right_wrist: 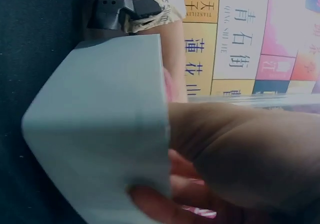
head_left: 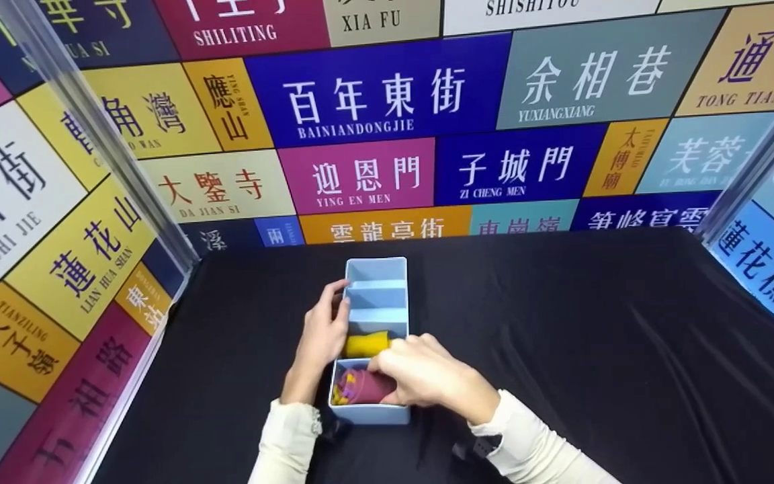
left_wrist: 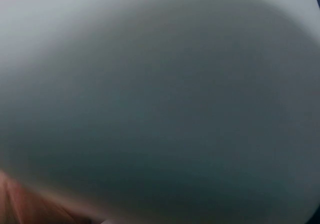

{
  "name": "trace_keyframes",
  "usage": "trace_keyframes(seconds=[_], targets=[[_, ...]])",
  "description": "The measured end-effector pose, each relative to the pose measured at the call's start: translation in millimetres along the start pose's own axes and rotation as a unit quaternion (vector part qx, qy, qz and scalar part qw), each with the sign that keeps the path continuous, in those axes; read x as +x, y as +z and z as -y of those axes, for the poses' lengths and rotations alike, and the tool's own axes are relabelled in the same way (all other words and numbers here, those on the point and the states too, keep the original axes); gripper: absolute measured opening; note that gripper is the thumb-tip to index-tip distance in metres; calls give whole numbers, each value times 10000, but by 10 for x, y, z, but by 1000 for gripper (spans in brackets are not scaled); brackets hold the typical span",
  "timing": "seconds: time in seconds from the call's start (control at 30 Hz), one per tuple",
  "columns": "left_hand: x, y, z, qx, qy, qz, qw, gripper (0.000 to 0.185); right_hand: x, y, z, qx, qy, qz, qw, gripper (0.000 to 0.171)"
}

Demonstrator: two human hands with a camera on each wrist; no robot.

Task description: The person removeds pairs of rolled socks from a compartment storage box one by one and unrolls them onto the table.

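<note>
A long light-blue box with a row of compartments lies on the black cloth. In the nearest compartment sits a pink patterned cloth roll with yellow and purple at its left end. My right hand reaches in over the box's right wall and grips this roll with bent fingers. Alongside the left wall is my left hand, its thumb and fingertips touching the rim. A yellow cloth roll fills the compartment just beyond. In the right wrist view, one fingertip lies against the outer box wall; the left wrist view is mostly a blurred grey surface.
The two far compartments show bare blue bottoms. Black cloth spreads around the box, with creases at the right. Panels printed with street names stand at the back and sides, and clear corner strips rise at the edges.
</note>
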State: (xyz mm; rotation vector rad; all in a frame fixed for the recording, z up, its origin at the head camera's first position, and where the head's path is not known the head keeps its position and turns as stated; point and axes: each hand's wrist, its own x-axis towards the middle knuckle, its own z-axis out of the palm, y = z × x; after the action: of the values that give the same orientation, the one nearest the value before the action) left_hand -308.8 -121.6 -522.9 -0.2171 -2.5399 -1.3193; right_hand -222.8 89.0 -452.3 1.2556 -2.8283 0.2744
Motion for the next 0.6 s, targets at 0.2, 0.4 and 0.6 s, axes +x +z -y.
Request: trace_keyframes(seconds=[0.2, 0.4, 0.6], targets=[[-16, 3, -4, 1, 46, -53, 10000, 36, -47, 11, -55, 114, -107, -25, 9999, 23], [-16, 10, 1, 16, 46, -47, 10000, 36, -128, -50, -66, 323, 7, -191, 9993, 27], [-10, 9, -11, 19, 33, -53, 10000, 35, -210, -100, -95, 861, 185, -461, 9950, 38]])
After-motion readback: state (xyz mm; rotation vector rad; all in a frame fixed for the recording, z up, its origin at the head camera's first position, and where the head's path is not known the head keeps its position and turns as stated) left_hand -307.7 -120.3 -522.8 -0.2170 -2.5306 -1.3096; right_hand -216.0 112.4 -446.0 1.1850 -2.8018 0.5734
